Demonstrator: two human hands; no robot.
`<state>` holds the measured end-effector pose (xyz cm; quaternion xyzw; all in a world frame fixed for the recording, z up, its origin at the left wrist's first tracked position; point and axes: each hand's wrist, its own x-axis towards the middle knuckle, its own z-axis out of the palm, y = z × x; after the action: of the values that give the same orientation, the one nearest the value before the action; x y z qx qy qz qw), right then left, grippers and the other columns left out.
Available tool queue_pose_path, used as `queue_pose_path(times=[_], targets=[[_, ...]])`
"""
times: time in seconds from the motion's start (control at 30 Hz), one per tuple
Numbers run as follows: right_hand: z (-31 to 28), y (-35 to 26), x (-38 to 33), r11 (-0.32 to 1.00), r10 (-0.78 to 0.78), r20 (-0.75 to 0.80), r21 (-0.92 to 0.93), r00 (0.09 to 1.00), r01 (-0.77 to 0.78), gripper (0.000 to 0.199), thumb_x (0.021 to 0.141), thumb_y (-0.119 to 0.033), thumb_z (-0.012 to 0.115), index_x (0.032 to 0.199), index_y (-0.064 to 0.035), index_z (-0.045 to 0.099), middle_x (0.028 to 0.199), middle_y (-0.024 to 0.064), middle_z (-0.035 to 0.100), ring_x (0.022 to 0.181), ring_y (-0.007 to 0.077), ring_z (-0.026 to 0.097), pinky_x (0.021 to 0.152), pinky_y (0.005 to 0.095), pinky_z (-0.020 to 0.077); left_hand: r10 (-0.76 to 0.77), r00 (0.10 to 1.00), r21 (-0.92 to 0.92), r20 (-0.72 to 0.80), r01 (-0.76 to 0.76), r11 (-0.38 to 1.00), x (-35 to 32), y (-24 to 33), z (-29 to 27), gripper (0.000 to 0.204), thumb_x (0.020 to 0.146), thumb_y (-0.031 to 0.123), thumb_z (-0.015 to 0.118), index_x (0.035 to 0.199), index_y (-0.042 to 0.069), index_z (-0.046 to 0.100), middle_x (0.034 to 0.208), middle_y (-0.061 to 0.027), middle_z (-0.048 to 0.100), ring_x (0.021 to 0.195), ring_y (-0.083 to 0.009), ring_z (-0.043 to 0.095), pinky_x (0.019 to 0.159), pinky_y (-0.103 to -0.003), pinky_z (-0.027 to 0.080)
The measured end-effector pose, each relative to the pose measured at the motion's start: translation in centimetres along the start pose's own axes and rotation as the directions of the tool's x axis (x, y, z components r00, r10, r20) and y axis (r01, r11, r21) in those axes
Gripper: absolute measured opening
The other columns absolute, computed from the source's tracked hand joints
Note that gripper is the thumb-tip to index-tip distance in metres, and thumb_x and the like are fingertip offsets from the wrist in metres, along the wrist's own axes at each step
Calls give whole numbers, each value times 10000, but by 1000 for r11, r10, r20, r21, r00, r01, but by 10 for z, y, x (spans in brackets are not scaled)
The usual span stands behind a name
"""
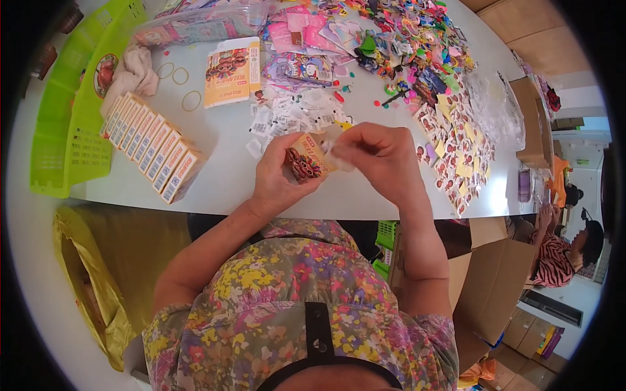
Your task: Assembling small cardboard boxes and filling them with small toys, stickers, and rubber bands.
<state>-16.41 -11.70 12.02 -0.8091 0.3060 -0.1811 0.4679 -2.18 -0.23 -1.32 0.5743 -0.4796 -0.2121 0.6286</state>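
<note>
Head view looks down on the small orange box (306, 161) pinched in my left hand (277, 179), just above the near edge of the white table (222, 176). My left fingers are closed on its lower end, thumb on the printed face. My right hand (381, 159) meets it from the other side, fingertips (339, 146) pressed together on a small clear packet (331, 146) at the box's open top (how far in it sits I cannot tell).

Beyond my hands lies a scatter of little white packets (293, 117), and past that a flat, unfolded orange carton (233, 72). To my left a row of finished boxes (149, 146) stands packed side by side, running diagonally, with three rubber bands (182, 81) and a crumpled cloth (134, 75) near its far end. A green plastic basket (72, 111) sits at the table's left edge. To my right, sticker sheets (453, 153) spread toward a pile of colourful trinkets (411, 45).
</note>
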Motion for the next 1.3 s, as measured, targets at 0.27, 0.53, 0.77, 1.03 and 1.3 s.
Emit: queue_pose_path(times=[0.27,0.53,0.77,1.03,1.3], targets=[[21,-6,-13,661,-428,17,-676,904,325,118,663,10,618,749,-70,617,712,74,592,695,269,622,564,381,498,143,989,244,27,-145,959,1,12,-1,693,602,97,876,1194,21,523,1081,-155,587,959,-305,614,821,-357,517],[25,-1,-8,760,-377,120,-527,918,381,311,675,9,630,962,-99,683,918,54,630,810,266,635,634,363,523,46,998,125,38,-50,991,-4,10,-4,719,607,64,874,1215,19,495,1104,-144,574,977,-262,617,823,-338,516],[8,-7,16,792,-437,148,-404,887,458,319,742,18,653,1052,-58,674,1048,96,661,894,274,655,727,365,545,-59,998,-11,28,59,998,1,13,-3,738,644,102,881,1242,10,459,1132,-111,560,1020,-194,601,851,-311,514],[-60,86,170,632,-434,-351,-775,830,2,165,794,-151,686,907,-31,684,848,117,657,824,304,640,702,426,509,-51,987,-5,155,52,999,1,8,-5,834,639,10,867,1307,31,369,1231,-102,468,1120,-199,555,929,-348,510],[-84,139,163,743,-231,-317,-668,920,-43,133,768,-113,654,876,-43,686,855,97,677,850,293,651,710,411,514,-113,976,-24,185,119,993,2,5,-9,831,637,12,862,1309,35,374,1243,-99,457,1109,-197,561,916,-353,534]])
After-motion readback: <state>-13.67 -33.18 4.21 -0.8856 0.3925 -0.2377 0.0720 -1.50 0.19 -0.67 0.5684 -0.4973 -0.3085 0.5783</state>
